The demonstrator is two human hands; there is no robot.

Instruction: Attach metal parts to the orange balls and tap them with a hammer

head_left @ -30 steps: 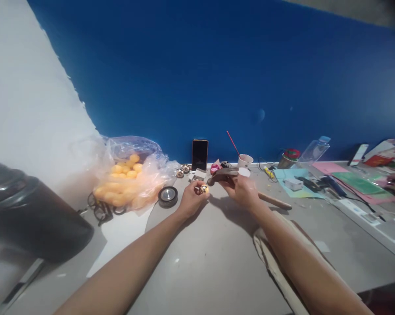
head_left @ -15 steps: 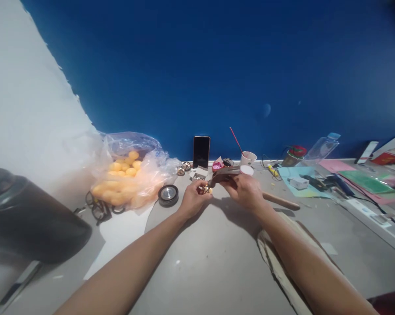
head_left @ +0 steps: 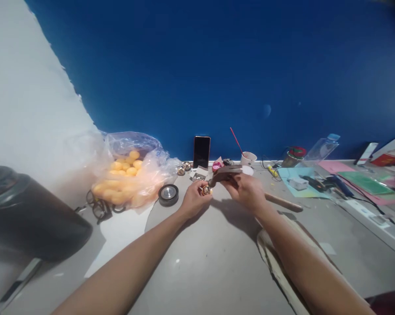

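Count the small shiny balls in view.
3 visible: one ball in the left hand, a second ball by the plastic bag, a third ball beside the second. Others may be hidden.

Left hand (head_left: 194,200) and right hand (head_left: 249,192) near each other, both closed in a grip
Bare left forearm (head_left: 135,266) slants up and inward from the lower left; the left hand pinches; bare right forearm (head_left: 302,261) comes in from the lower right; the right hand curls in a fuller grip

This looks like a craft workspace, given the hammer (head_left: 224,174), coloured paper (head_left: 337,166) and power strip (head_left: 362,211).
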